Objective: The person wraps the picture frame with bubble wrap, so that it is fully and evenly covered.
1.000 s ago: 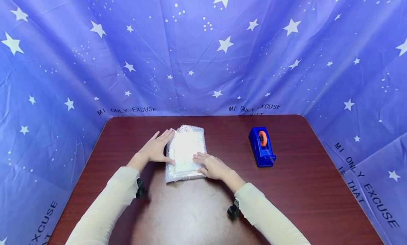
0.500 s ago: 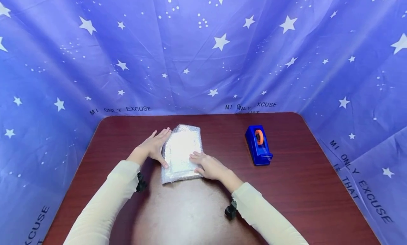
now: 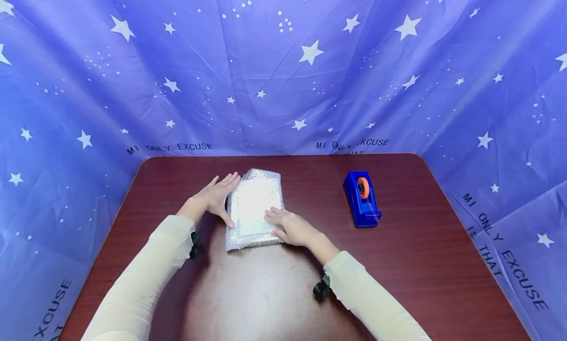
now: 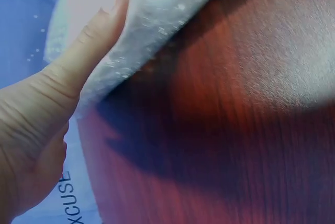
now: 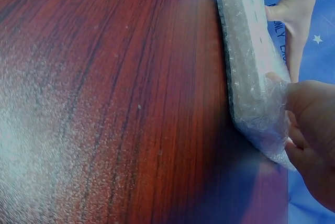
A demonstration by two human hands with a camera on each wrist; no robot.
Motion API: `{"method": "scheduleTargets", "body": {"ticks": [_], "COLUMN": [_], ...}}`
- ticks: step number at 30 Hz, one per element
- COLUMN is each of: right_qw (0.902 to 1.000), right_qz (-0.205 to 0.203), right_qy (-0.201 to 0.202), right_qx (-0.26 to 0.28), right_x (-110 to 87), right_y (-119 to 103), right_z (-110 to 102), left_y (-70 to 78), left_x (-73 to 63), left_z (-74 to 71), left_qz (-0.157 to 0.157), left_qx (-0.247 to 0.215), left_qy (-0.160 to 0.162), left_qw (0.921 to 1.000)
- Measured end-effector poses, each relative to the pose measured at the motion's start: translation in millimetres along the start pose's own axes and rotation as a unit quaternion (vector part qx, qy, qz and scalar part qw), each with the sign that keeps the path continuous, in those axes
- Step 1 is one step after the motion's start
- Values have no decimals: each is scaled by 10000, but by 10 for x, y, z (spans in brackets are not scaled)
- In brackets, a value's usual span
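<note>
A flat rectangular packet in clear bubble wrap point(image 3: 254, 203) lies on the table, its top washed out by glare. The left hand point(image 3: 212, 198) is spread along its left side, the thumb over the top near the front corner and the fingers reaching toward the far end. In the left wrist view that thumb point(image 4: 97, 35) lies extended against the wrap. The right hand point(image 3: 294, 228) rests on the packet's right side, fingers on top and thumb near the front edge. From the right wrist view, loose wrap point(image 5: 267, 130) bulges beside the right hand point(image 5: 314, 124).
A blue tape dispenser point(image 3: 361, 201) with an orange tape roll stands to the right on the dark red wooden table point(image 3: 421, 262). A blue star-print curtain point(image 3: 266, 75) hangs round the back and sides. Small black wrist cameras point(image 3: 322, 289) sit below both cuffs.
The left thumb has drawn back slightly toward the packet's left edge. The right hand keeps its place on the packet. The head view has shifted a little.
</note>
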State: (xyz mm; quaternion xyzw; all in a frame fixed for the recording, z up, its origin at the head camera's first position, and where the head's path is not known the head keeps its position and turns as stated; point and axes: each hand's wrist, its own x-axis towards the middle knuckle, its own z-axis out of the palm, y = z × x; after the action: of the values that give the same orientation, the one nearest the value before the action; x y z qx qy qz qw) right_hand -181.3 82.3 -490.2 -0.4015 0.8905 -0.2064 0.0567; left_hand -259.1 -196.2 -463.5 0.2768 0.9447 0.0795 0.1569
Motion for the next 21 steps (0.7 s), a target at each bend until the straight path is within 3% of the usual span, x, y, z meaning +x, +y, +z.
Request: {"method": "scheduleTargets", "body": {"ticks": [11, 21], "right_qw": [9986, 9999], "right_qz": [-273, 3], "right_qy": [383, 110], "right_qx": [232, 129], "right_x": [-16, 20], "right_y": [59, 74], "right_z": [-12, 47], "left_y": [116, 221], "left_x": [-144, -152], "left_z": [-74, -42], "left_qz": [28, -86], "left_qx": [-275, 79], "left_qy": [91, -195], "left_qw": [9996, 9997]}}
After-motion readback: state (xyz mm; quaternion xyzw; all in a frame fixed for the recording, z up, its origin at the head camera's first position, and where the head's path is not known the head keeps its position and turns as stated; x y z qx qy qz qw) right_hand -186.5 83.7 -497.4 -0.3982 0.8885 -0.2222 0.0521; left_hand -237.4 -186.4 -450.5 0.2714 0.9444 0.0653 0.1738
